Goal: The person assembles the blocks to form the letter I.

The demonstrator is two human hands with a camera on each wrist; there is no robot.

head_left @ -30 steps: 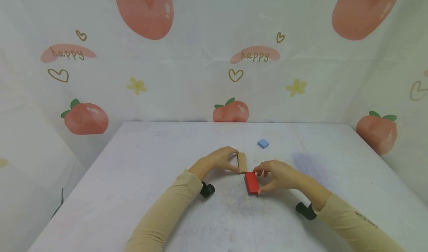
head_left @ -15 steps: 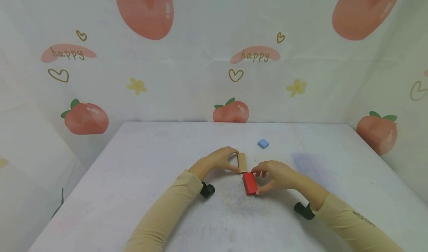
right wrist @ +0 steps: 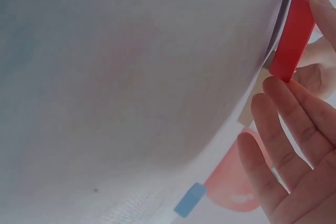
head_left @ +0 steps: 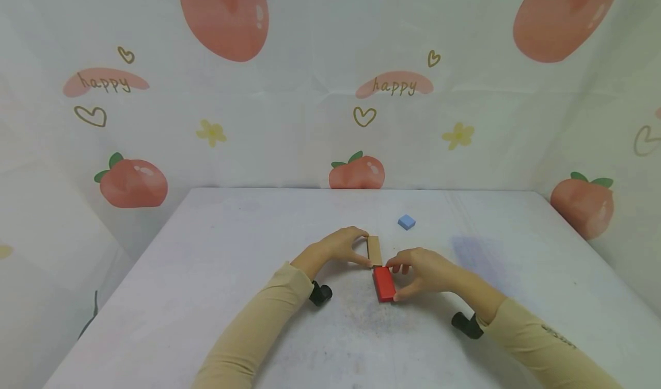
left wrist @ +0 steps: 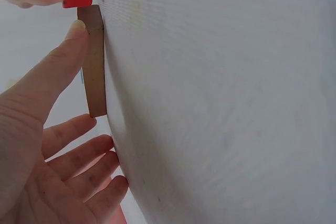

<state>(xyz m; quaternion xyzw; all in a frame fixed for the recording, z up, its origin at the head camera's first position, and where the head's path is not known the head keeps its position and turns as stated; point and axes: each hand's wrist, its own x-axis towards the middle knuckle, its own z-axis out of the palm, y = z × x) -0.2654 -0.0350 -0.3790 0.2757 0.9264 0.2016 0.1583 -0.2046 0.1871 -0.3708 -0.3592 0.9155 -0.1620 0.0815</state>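
Note:
A tan wooden block (head_left: pixel 374 251) lies lengthwise on the table, its two ends pinched between the thumb and index finger of my left hand (head_left: pixel 343 244). The other left fingers (left wrist: pixel 86 182) spread loosely beside it in the left wrist view. My right hand (head_left: pixel 427 269) holds a red block (head_left: pixel 384 284) by its ends, thumb at the near end and fingertips at the far one. That red block is just in front of the tan block's near end; a thin shadowed gap beneath it (right wrist: pixel 296 35) suggests it is slightly raised. Whether the blocks touch is unclear.
A small blue block (head_left: pixel 406 222) sits farther back on the white table (head_left: pixel 232 251), right of the tan one. Behind the table hangs a white printed cloth (head_left: pixel 289 119). Black wrist cameras (head_left: pixel 321 294) hang under both wrists, close to the tabletop.
The right hand has shifted the red block a little leftward and slightly nearer, bringing it more in line with the tan block. My left hand and the tan block stay put.

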